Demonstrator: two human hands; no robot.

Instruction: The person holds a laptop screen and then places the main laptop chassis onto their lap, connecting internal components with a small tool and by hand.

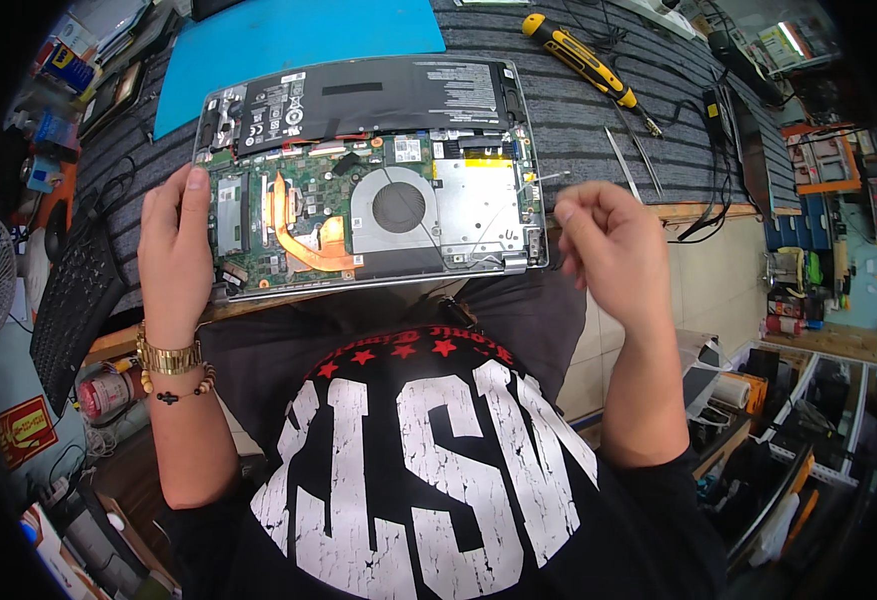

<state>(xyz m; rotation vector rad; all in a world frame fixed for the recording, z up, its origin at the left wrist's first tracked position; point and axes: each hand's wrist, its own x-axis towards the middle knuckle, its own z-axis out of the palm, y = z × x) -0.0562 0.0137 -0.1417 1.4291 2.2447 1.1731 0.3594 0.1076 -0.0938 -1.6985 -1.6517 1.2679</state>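
An opened laptop base (478, 220) lies at the table's front edge with its insides bare. Its black battery (378, 95) runs along the far side; a round fan (394, 207) and a copper heat pipe (288, 225) lie nearer to me. My left hand (173, 220) grips the left edge, thumb on top, the other fingers partly hidden. Just off the right edge is my right hand (606, 240), closed with thumb and forefinger together; whatever may be between them is too small to make out. A thin white wire (548, 178) sticks out beside its fingertips.
A yellow and black screwdriver (580, 62) lies beyond the laptop at right, near metal tweezers (622, 162). A blue mat (298, 40) covers part of the striped cloth behind. A keyboard (76, 300) stands at left; black cables (723, 190) hang over the right edge.
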